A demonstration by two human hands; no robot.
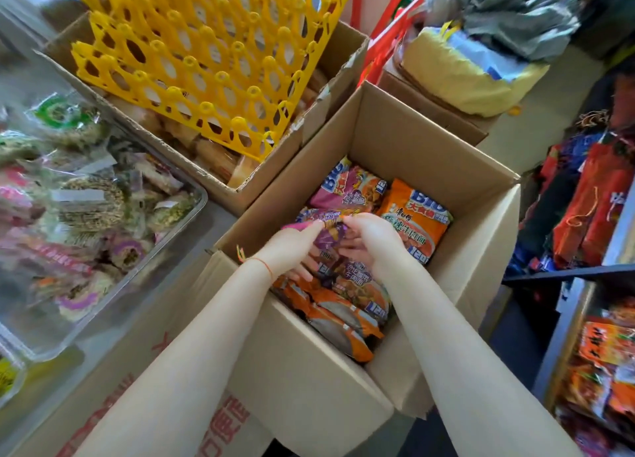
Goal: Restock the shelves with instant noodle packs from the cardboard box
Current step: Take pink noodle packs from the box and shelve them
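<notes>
Hidden or unclear: the fingertips of both hands are partly buried among the packs, and the lower layers in the box [405, 140] cannot be seen. The shelf [563, 274] at right is cut off by the frame edge; its stock is blurred. Print on the packs is only partly legible.

Grip: the left hand [292, 247] and right hand [371, 240] are both inside the box, fingers curled around a purple pack [326, 236], one hand at each side. The pack is crumpled between them, so its long axis is hard to make out; it appears to run left to right, between the two hands.

Location: the purple pack sits at the centre of the box, above other packs. An orange pack [415, 216] lies flat just right of the hands, long axis pointing away from the person. A pink pack [347, 188] lies behind the hands. More orange packs [343, 319] lie stacked on the near side.

Materials: the box is plain brown corrugated cardboard, flaps open. The packs are glossy, crinkled film. A yellow plastic tray [206, 61] with a lattice of holes leans in a second box [240, 185] at left. A metal tray [192, 216] holds clear-wrapped bundles.
</notes>
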